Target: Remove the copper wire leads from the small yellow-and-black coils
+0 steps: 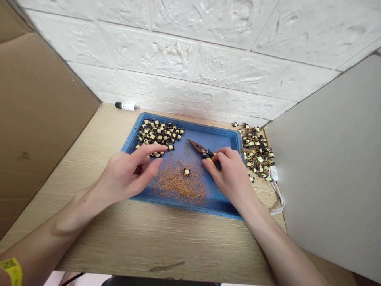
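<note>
My right hand (228, 169) is closed around the yellow and black handles of a pair of needle-nose pliers (202, 149), whose dark jaws point up and left over the blue tray (205, 131). Over the tray's left part, my left hand (133, 169) has thumb and index finger apart. Its index fingertip is at a small black and yellow coil component (170, 147), by the edge of a pile of similar components (159, 133). One single component (186, 172) lies on a heap of copper-coloured wire clippings (180, 186) between my hands.
Right of the tray lies another pile of components with wires (258, 153), beside a white connector with cables (274, 173). A small bottle with a black cap (127, 106) lies behind the tray. Cardboard (44, 103) stands left, a grey panel (330, 159) right, and a white brick-pattern wall (178, 59) behind.
</note>
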Motion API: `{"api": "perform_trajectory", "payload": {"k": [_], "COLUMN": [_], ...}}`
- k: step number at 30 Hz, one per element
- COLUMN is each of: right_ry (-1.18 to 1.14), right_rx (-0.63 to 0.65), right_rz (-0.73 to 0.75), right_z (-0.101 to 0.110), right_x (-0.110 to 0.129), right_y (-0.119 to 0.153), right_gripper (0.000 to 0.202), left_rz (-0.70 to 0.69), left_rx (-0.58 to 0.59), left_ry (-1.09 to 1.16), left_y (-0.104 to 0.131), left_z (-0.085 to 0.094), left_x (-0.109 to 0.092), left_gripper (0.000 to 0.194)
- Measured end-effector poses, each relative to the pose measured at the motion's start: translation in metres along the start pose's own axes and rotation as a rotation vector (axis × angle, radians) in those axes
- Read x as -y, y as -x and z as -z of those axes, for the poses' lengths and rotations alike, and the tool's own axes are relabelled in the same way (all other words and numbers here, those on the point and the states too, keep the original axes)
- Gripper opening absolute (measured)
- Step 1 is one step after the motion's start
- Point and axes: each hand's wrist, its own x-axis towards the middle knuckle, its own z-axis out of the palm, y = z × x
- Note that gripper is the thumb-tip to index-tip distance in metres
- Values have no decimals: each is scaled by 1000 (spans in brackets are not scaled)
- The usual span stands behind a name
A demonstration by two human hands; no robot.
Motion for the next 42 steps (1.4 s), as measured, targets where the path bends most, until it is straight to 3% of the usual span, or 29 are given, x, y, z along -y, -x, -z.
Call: {"api": "perform_trajectory", "payload": {"k": [15,20,24,26,29,32,34,38,42], "right_ry": [28,-7,-30,-44,-49,-16,33,217,177], "right_rx": [4,-61,-115,-126,-162,-235,-275,-167,40], "right_rz": [-16,-21,-16,-20,-65,-146,-220,-354,-349], "right_z": [-2,3,9,15,31,54,67,76,75], "right_x": [-1,4,13,15,8,-10,-24,-45,-50], "right_y": [0,-3,-4,-4,-10,-19,-25,-27,-17], "right_gripper": [28,25,31,40,42,23,13,22,22], "left_rz": [-5,-2,-96,-184,-212,-239,-253,-246,-195], "left_rx": [-18,-20,-28,-58,-35,8,-43,-56,-31], "left_ry": [-40,-38,-89,-38,-35,-109,-114,-112,-96], "left_y": [-1,1,6,9,7,0,-4,-6,-3], "left_z": [0,-1,-2,-1,1,4,6,7,6], "left_x": [0,2,10,14,14,6,0,-4,-3], "left_gripper": [24,24,20,33,45,48,49,50,47]}}
